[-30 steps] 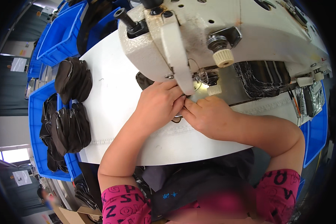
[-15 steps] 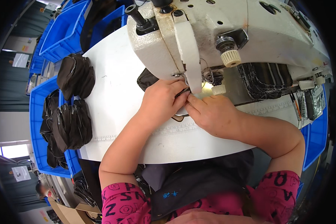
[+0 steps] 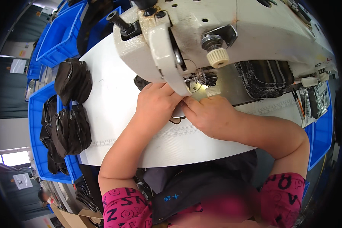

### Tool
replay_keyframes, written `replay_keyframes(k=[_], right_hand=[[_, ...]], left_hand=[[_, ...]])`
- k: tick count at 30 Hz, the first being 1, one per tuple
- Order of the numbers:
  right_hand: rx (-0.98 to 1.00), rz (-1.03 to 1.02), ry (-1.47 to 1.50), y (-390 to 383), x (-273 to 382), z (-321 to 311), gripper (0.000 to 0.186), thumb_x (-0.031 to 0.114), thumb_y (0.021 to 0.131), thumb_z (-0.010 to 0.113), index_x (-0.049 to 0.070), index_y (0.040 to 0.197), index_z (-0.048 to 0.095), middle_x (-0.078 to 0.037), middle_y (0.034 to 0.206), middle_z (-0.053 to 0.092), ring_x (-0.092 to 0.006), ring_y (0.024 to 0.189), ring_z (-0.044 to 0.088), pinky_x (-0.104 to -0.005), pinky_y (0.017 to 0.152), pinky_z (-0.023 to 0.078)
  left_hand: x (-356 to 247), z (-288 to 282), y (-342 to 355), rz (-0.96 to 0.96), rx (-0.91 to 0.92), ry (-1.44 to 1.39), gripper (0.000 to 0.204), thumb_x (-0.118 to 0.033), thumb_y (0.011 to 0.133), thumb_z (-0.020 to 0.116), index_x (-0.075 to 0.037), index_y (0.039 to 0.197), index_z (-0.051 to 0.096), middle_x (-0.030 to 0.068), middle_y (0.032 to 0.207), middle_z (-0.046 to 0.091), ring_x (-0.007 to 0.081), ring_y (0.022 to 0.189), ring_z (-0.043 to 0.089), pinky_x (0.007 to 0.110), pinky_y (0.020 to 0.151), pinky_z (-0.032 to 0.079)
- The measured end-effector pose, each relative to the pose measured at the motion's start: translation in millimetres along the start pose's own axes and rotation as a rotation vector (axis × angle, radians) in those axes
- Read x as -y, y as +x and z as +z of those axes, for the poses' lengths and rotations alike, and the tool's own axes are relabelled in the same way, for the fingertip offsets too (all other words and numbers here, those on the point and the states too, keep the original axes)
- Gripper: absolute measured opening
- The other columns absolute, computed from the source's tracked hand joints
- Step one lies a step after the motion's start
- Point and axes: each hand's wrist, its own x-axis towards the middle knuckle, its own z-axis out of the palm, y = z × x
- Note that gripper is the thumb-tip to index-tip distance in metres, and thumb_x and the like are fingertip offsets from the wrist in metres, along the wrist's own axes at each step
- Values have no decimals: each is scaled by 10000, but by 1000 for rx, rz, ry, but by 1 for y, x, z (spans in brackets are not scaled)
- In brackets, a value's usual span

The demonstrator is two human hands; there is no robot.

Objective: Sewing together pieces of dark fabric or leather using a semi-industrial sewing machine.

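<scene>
Beneath the head of a white sewing machine (image 3: 250, 36), my two hands almost meet at the fingertips. My left hand (image 3: 155, 102) is closed on a black fabric piece (image 3: 140, 82), which pokes out past its knuckles. My right hand (image 3: 209, 116) pinches the near part of the same piece, beside the machine's metal plate. A tan-edged bit of the work (image 3: 175, 120) shows below, between the hands. A white curved guard (image 3: 165, 57) hangs in front of the needle area and hides the needle and most of the fabric under my fingers.
Stacked black pouches (image 3: 73, 81) stand on the table's left side, with another pile (image 3: 71, 129) nearer. A blue bin (image 3: 36, 129) beside them holds more. Thread-fringed black pieces (image 3: 266, 78) lie under the machine arm. Slim tools (image 3: 299, 104) lie at right.
The view has shifted slightly, so the machine appears further left. A black toothed strip seen between my fingers before is now hidden. Both hands keep their grip near the needle area.
</scene>
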Motion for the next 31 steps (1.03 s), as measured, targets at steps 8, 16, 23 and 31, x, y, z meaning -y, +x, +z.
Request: replay_keyframes(k=[8,16,23,31], right_hand=[[109,21,15,0,1,-1,308,128,786,653,-8,1059,696,-151,1118,707,-179,650,648,-313,550,524],[62,-4,20,0,2,-1,245,144,787,678,-15,973,694,-190,996,697,-212,657,688,-342,556,524],[90,12,32,0,2,0,340,123,806,646,-17,1111,703,-139,1085,693,-182,683,654,-332,579,533],[174,20,37,0,-2,-5,330,134,786,687,-22,1075,707,-195,1089,715,-216,748,717,-334,609,560]], left_hand=[[0,5,-4,-31,31,-93,410,-108,725,760,-175,1129,756,-7,1018,698,244,977,677,350,787,586],[-6,13,-3,-55,-13,-143,462,-78,675,775,-140,1130,727,7,1057,672,247,979,676,349,743,599],[-10,5,2,-102,-33,-212,323,10,732,753,-58,1047,770,61,981,704,287,890,703,390,729,573],[-18,3,4,-177,-8,-215,302,10,818,743,-71,1108,770,76,933,697,298,785,700,391,662,558]])
